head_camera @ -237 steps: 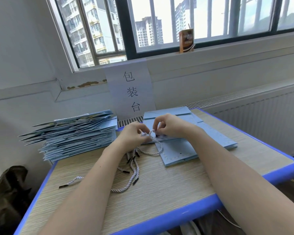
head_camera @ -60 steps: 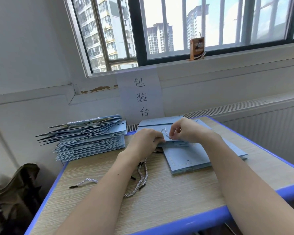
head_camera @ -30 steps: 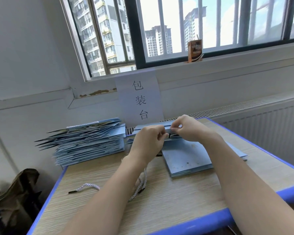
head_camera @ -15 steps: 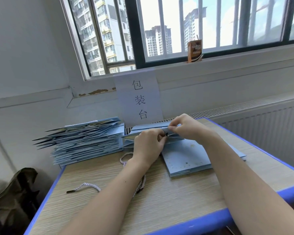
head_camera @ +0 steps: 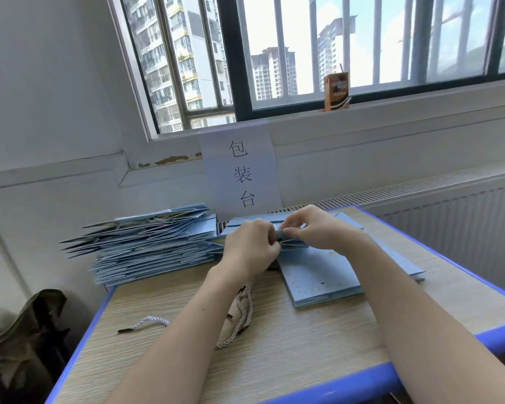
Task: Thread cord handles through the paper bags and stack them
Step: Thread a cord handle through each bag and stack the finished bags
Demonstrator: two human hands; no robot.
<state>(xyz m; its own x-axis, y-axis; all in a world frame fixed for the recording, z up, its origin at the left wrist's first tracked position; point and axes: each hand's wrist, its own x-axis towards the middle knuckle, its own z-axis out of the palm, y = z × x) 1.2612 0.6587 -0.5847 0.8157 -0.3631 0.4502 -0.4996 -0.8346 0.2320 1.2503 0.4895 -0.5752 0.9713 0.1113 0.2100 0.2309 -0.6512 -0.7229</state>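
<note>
A flat light-blue paper bag [head_camera: 318, 275] lies on a small pile of like bags in the middle of the table. Its far top edge is lifted. My left hand [head_camera: 251, 249] and my right hand [head_camera: 315, 228] meet at that edge. The right fingers pinch the raised flap; the left fingers pinch at a dark cord tip by the flap. Loose white twisted cords [head_camera: 242, 319] with black tips lie under my left forearm, and one more cord [head_camera: 149, 323] lies further left.
A tall stack of blue bags [head_camera: 146, 243] sits at the table's [head_camera: 289, 354] back left. A paper sign [head_camera: 241, 176] hangs on the wall behind. A drink carton [head_camera: 336, 91] stands on the windowsill. A dark bag [head_camera: 21, 339] lies on the floor at left.
Both hands have stayed at the bag's top edge; the flap has been raised off the pile since two seconds ago. The cord loop seen by the left wrist half a second ago has dropped out of sight.
</note>
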